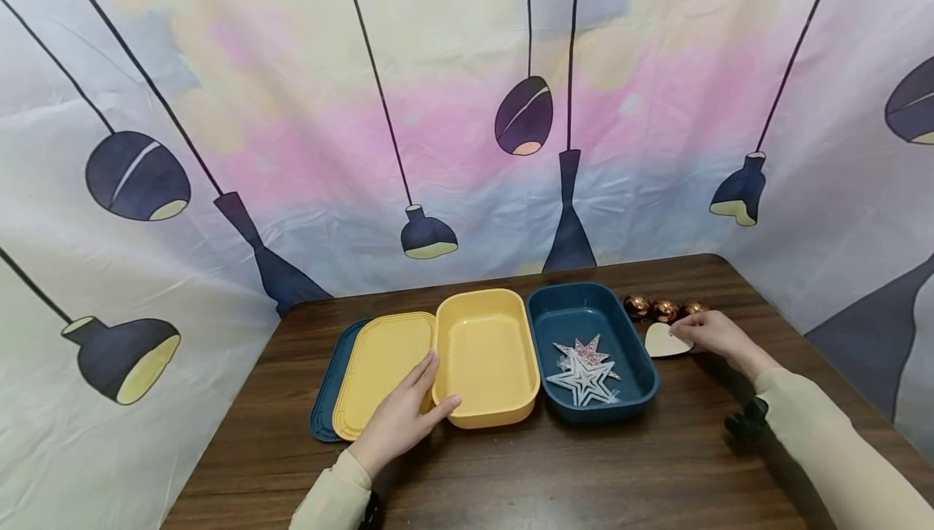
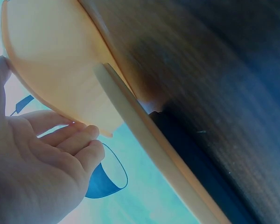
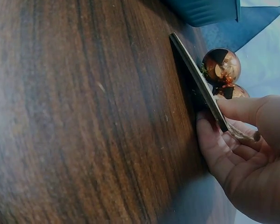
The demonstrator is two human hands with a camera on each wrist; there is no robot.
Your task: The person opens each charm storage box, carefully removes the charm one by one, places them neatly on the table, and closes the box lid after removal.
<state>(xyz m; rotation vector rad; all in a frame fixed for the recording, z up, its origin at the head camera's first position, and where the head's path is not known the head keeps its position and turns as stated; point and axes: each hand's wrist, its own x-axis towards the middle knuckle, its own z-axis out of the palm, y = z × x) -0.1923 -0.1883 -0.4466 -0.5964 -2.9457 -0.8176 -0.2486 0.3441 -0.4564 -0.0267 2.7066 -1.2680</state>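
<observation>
Left hand: fingers relaxed and extended against the yellow box, presumably to steady it. Right hand: pinches the heart by its edge, probably for control, beside the blue box, near the baubles.

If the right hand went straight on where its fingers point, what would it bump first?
Probably the blue box, with the heart in the right hand leading. It might brush the shiny balls first; depth is unclear.

a lamp-printed cloth hangs behind the brown table.
</observation>
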